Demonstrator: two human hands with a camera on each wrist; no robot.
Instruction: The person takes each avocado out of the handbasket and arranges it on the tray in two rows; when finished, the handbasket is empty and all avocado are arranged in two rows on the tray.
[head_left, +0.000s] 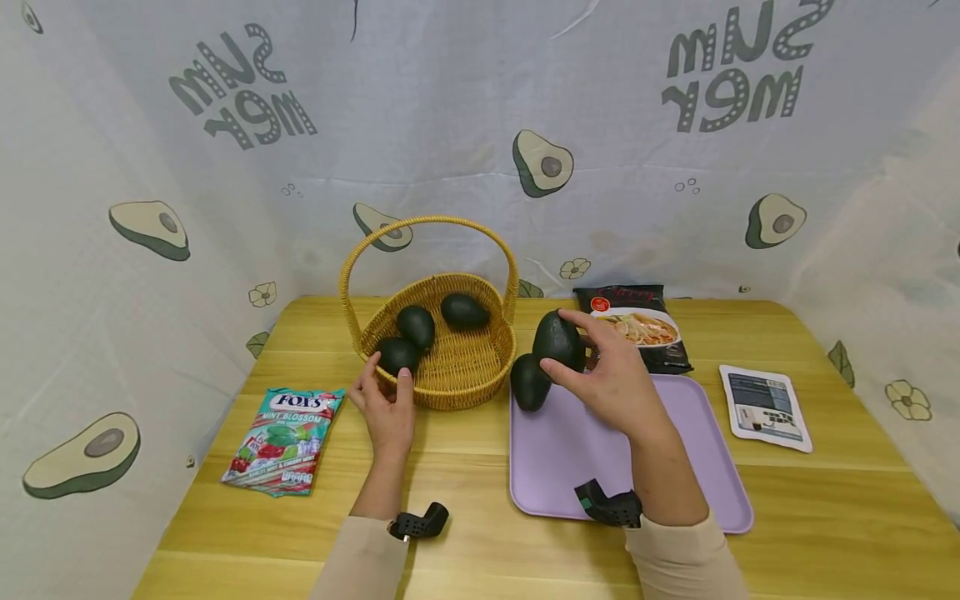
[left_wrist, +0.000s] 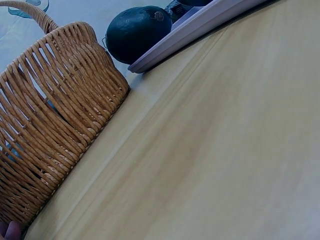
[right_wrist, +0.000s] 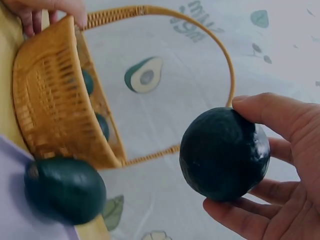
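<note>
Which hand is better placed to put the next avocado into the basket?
The right hand: it already grips an avocado raised beside the basket. The left hand only holds the basket's rim and seems to steady it.

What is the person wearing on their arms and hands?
Both arms have light beige long sleeves that end at the wrists. The left hand and the right hand are bare, with no gloves. A small black camera mount sits at the left wrist, and a dark green-black one sits on the right wrist.
</note>
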